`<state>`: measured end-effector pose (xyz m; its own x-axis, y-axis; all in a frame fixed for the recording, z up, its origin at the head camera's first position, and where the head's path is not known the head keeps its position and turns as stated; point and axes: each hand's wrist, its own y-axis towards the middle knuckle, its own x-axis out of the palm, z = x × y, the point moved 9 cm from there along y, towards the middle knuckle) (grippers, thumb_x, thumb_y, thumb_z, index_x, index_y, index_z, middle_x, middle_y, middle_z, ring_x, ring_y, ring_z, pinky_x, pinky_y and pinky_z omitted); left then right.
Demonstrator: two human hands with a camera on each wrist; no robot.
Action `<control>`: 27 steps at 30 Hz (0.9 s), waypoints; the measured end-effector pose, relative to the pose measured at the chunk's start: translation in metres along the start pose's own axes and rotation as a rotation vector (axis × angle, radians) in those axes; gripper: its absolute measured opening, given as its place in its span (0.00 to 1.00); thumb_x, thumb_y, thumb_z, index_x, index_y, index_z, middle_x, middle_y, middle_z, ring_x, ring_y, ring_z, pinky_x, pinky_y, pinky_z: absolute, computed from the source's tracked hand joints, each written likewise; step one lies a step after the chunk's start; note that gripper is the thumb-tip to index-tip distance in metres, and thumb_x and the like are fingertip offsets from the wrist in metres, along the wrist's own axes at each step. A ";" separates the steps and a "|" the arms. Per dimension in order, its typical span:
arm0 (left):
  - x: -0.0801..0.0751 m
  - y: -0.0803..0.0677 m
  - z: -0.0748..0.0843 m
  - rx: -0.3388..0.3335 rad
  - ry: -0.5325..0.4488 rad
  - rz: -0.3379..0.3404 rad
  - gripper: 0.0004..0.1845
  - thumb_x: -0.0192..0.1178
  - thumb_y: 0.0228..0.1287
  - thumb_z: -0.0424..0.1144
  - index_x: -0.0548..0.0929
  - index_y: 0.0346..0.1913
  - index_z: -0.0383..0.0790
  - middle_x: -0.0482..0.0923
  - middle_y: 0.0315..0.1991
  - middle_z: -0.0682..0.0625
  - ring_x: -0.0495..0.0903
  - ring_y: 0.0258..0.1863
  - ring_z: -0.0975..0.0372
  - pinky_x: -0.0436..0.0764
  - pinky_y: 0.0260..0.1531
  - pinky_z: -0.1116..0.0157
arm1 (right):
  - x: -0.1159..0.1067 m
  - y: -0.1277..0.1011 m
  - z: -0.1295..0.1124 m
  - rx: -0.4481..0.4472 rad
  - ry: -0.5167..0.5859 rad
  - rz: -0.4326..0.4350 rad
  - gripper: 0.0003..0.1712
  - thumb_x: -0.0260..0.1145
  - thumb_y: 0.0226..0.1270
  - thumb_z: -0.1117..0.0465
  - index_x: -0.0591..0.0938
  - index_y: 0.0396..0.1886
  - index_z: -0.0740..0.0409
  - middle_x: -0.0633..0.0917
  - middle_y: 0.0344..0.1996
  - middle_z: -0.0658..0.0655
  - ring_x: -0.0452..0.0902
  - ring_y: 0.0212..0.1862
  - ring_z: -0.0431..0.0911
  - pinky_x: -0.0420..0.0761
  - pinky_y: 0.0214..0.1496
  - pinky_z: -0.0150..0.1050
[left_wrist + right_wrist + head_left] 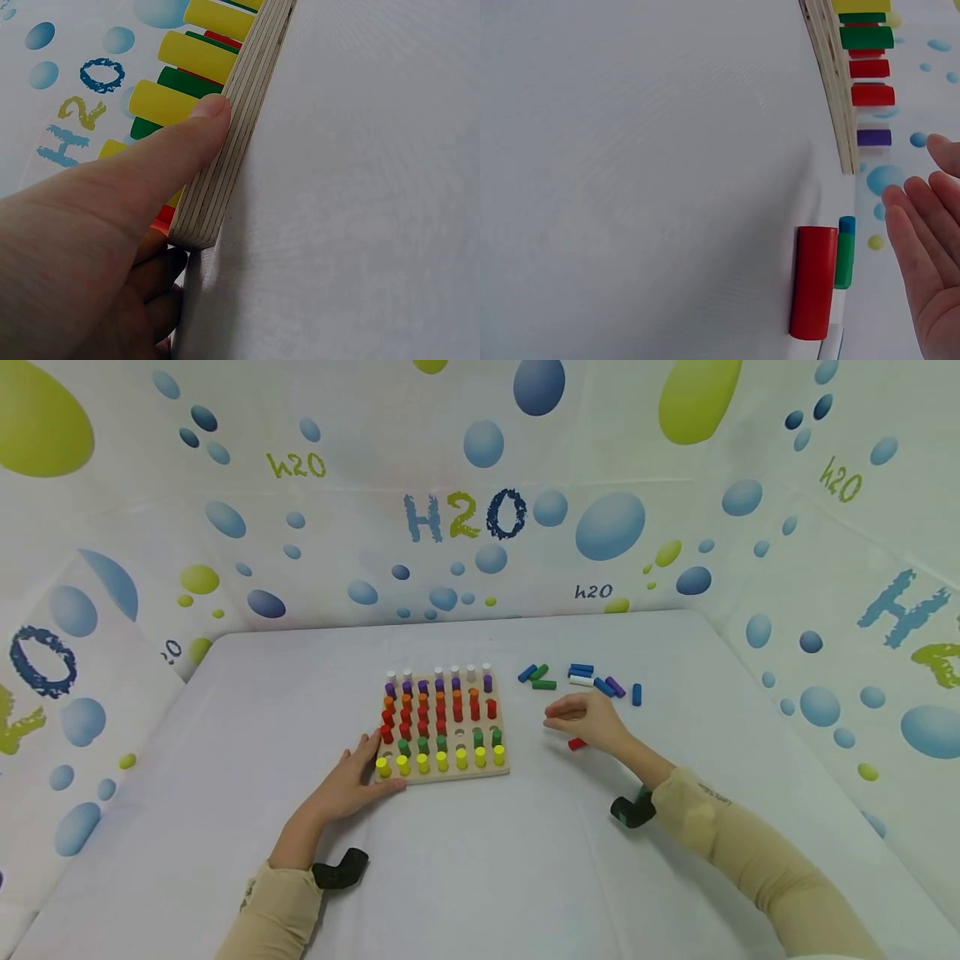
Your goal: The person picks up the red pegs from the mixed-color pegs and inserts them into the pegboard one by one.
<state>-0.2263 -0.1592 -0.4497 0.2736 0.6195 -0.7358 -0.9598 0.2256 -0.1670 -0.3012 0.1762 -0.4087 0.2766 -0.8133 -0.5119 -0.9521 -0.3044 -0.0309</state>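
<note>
The board [442,727] is steadied by the left hand [352,781], fingers straight, while the right hand [592,720], fingers relaxed and empty, could knock the red peg [576,743] away.

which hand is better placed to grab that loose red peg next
Right: the right hand hovers open directly beside the red peg, while the left hand presses the wooden board's corner.

Peg board [225,150] layered plywood, matt raw edge; red peg [814,281] smooth painted, slight sheen; desk [480,877] matt white cloth.
</note>
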 end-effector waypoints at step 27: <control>0.000 -0.001 0.001 -0.001 -0.015 -0.003 0.55 0.60 0.52 0.61 0.43 0.72 0.36 0.40 0.70 0.35 0.37 0.69 0.46 0.37 0.65 0.46 | -0.012 -0.017 0.017 -0.052 -0.124 0.008 0.16 0.70 0.54 0.60 0.83 0.40 0.65 0.85 0.37 0.59 0.81 0.42 0.50 0.80 0.46 0.40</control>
<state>-0.2251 -0.1586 -0.4488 0.2775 0.6297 -0.7256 -0.9590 0.2270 -0.1698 -0.2904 0.1999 -0.4164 0.2479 -0.7494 -0.6140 -0.9451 -0.3263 0.0167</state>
